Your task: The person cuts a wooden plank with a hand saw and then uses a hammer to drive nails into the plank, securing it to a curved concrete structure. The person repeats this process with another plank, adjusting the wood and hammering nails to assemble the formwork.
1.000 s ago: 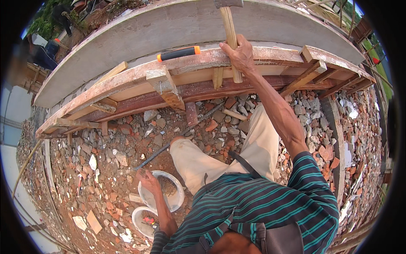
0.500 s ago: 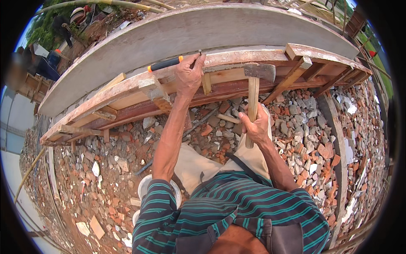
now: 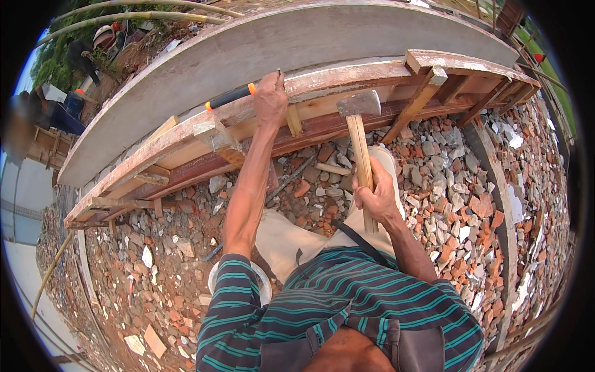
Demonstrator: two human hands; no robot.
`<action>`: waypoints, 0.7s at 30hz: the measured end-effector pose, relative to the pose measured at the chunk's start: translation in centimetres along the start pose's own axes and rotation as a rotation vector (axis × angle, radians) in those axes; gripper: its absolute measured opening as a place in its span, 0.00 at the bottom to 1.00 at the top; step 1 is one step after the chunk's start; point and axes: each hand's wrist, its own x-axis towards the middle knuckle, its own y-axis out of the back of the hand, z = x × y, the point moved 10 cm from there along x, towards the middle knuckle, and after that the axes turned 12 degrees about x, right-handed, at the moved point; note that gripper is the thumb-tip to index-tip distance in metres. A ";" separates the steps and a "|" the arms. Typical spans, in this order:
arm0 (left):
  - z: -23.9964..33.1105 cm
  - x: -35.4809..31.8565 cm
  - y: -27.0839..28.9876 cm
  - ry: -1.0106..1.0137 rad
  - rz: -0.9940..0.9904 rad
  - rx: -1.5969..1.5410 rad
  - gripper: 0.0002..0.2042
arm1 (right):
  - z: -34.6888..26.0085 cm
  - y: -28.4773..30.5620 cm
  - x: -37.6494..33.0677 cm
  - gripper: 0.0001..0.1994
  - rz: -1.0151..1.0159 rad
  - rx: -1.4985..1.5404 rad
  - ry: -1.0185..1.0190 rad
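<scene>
Right hand [image 3: 374, 197] clenched around a wooden-handled hammer [image 3: 360, 131] (head raised, centre frame); left hand [image 3: 271, 99] pinches a nail [image 3: 279, 73] upright on the plank formwork [image 3: 322, 87] above rubble [image 3: 446, 180]

Broken brick rubble [image 3: 434, 161] is covering the ground from three o'clock round to eight. A curved grey concrete slab [image 3: 297, 43] is arching across twelve o'clock, with timber formwork [image 3: 155, 155] running along its near edge. Bamboo poles [image 3: 142, 13] are lying at eleven o'clock, daylight is falling evenly, and a white bucket [image 3: 263, 285] is sitting on the rubble near six.
</scene>
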 end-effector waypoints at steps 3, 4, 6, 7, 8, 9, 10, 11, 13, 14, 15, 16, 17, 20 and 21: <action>-1.4 0.0 0.1 0.028 0.013 0.079 0.10 | -4.0 -1.4 0.5 0.24 -0.031 0.022 0.085; -1.6 0.1 0.1 0.049 0.029 0.065 0.10 | -5.0 -1.9 0.6 0.26 -0.054 0.044 0.096; -2.0 0.1 0.1 0.057 0.042 0.066 0.10 | -6.3 -2.5 1.0 0.29 -0.102 0.087 0.118; -1.8 0.2 0.0 0.041 0.039 0.078 0.10 | -6.1 -2.6 1.4 0.30 -0.116 -0.014 0.108; -1.7 0.2 -0.1 0.026 0.037 0.090 0.10 | -5.6 -2.7 1.5 0.30 -0.123 -0.023 0.059; -1.8 0.2 -0.2 0.035 0.016 0.091 0.10 | -5.1 -3.0 1.6 0.30 -0.130 -0.032 0.011; -1.9 0.1 -0.3 0.045 -0.006 0.093 0.10 | -4.6 -3.2 1.7 0.29 -0.137 -0.040 -0.040; -2.0 0.0 -0.5 0.056 -0.028 0.094 0.10 | -4.0 -3.2 2.2 0.29 -0.135 -0.023 -0.112; -1.8 0.0 -0.4 0.049 -0.022 0.050 0.10 | -4.7 -3.2 3.1 0.30 -0.105 -0.075 -0.057; -1.7 0.1 -0.3 0.046 -0.018 0.029 0.10 | -5.0 -3.3 3.5 0.30 -0.092 -0.101 -0.029; -1.6 0.0 -0.2 0.043 -0.011 0.044 0.10 | -5.4 -3.3 4.0 0.31 -0.062 -0.100 -0.005; -1.5 0.0 -0.2 0.040 -0.002 0.057 0.10 | -5.6 -3.5 4.3 0.31 -0.062 -0.116 -0.019; -1.5 0.0 -0.1 0.036 0.007 0.070 0.10 | -6.0 -3.7 4.5 0.31 -0.061 -0.133 -0.033; -1.7 0.3 -0.1 0.028 -0.007 0.065 0.10 | -7.4 -4.2 5.7 0.31 -0.102 -0.326 0.115; -1.7 0.3 -0.1 0.021 -0.008 0.079 0.10 | -8.1 -4.5 6.2 0.31 -0.126 -0.396 0.178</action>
